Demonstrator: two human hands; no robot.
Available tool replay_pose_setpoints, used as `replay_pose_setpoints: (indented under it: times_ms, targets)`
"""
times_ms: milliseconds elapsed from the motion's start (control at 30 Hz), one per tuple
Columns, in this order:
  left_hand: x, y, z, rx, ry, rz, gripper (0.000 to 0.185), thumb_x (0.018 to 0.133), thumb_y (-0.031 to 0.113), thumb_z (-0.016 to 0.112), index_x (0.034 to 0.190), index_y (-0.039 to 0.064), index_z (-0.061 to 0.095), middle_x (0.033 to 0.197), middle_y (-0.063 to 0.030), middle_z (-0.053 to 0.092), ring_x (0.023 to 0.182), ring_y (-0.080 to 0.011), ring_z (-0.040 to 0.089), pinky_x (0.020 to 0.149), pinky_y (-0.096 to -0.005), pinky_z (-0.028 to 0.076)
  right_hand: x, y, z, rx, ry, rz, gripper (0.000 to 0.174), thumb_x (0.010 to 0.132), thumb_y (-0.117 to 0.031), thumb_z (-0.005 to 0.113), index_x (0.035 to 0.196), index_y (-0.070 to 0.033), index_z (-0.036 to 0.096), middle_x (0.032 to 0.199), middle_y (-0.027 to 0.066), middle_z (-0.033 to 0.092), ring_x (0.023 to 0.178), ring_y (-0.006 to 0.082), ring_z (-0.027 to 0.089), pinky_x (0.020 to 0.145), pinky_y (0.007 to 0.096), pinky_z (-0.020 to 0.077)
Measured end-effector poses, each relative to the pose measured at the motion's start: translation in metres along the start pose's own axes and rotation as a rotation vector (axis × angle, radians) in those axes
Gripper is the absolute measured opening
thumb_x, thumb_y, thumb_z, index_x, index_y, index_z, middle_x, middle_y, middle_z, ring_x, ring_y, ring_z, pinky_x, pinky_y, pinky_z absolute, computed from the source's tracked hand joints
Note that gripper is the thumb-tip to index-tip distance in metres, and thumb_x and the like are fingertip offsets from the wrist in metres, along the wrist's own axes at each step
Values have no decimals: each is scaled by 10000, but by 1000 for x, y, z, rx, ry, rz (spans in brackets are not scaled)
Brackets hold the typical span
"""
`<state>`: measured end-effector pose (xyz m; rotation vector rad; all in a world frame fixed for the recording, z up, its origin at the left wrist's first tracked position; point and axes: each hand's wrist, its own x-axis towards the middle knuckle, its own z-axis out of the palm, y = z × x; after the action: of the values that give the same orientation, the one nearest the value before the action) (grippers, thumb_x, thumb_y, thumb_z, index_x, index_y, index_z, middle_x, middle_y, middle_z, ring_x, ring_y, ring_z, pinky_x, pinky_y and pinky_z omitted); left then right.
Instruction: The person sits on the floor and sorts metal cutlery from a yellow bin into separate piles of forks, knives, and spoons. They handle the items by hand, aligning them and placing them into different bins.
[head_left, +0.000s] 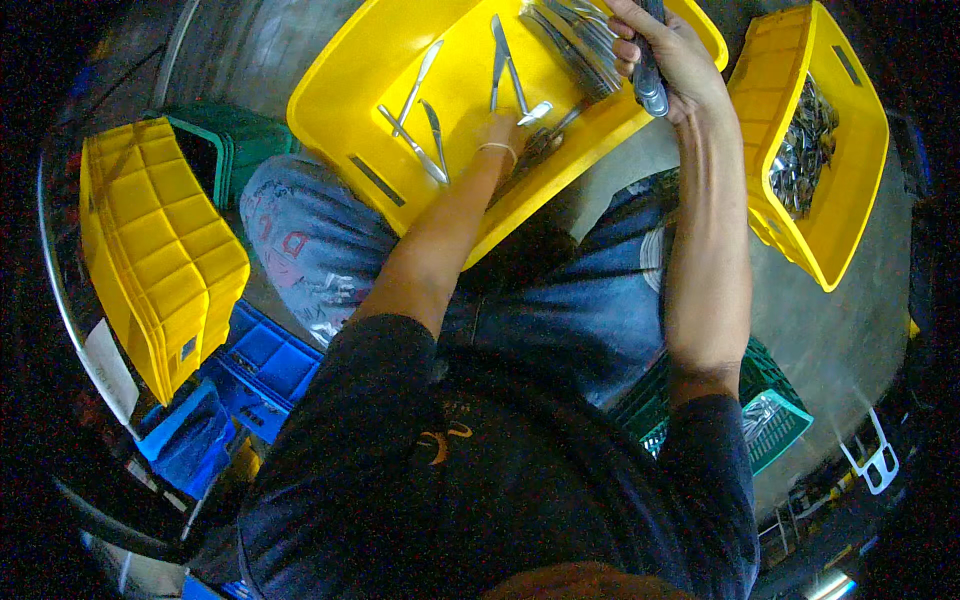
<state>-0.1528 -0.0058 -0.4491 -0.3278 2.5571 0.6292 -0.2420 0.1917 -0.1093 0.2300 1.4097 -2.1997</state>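
A yellow plastic crate (352, 56) stands before me, with several metal table knives (418, 86) lying loose on its floor. My left hand (506, 131) reaches down into it, beside a pile of dark cutlery (536, 154) along the near wall; whether its fingers grip anything is unclear. Just right of the fingers is a short, bright metal piece (535, 113). Over the crate's right rim, my right hand (660, 52) is closed around a bundle of metal cutlery (651, 90), handle ends pointing towards me. Long metal cutlery (574, 45) lies lined up at the crate's far right.
At the right, a tilted yellow crate (847, 172) holds heaped cutlery (806, 150). A green basket (784, 439) with cutlery sits lower right. Yellow crates (165, 247), a green crate (251, 146) and blue crates (262, 360) stand at the left.
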Motion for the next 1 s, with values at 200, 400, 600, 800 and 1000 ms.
replay_pose_setpoints:
  times_ms: [200, 400, 600, 800, 1000]
  targets:
    - [8, -26, -27, 292, 16, -161, 277, 922, 193, 570, 1146, 73, 680, 1129, -201, 686, 1019, -346, 689, 854, -456, 559, 0, -2, -4, 19, 26, -1, 245, 930, -209, 701, 816, -99, 514, 636, -26, 508, 469, 75, 493, 431, 233, 413]
    - [-1, -47, -77, 119, 133, -280, 281, 889, 183, 596, 1134, 73, 677, 1163, -215, 673, 1062, -381, 665, 904, -456, 538, 4, -1, -9, -30, 33, -22, 250, 929, -217, 704, 815, -96, 518, 629, -24, 505, 474, 74, 496, 441, 233, 423]
    - [44, -81, -130, 112, 75, -168, 310, 822, 285, 639, 1057, 96, 717, 1084, -187, 699, 1002, -351, 681, 869, -427, 538, 8, 1, -10, 13, 34, -10, 246, 931, -209, 701, 815, -90, 518, 634, -26, 506, 480, 68, 497, 436, 225, 414]
    - [34, -89, -151, 598, -257, -3, 403, 866, 366, 660, 1169, 101, 694, 1221, -140, 666, 1076, -317, 668, 931, -407, 525, 13, 0, -8, 17, 4, -9, 237, 931, -195, 696, 821, -83, 518, 641, -24, 509, 478, 67, 496, 424, 219, 408]
    - [-4, -26, -99, 226, 324, 338, 319, 907, 336, 595, 1064, 80, 703, 1153, -157, 668, 1056, -354, 655, 911, -458, 529, 15, 3, -9, 0, -4, -1, 242, 929, -210, 700, 822, -87, 521, 640, -25, 506, 477, 70, 494, 424, 222, 409]
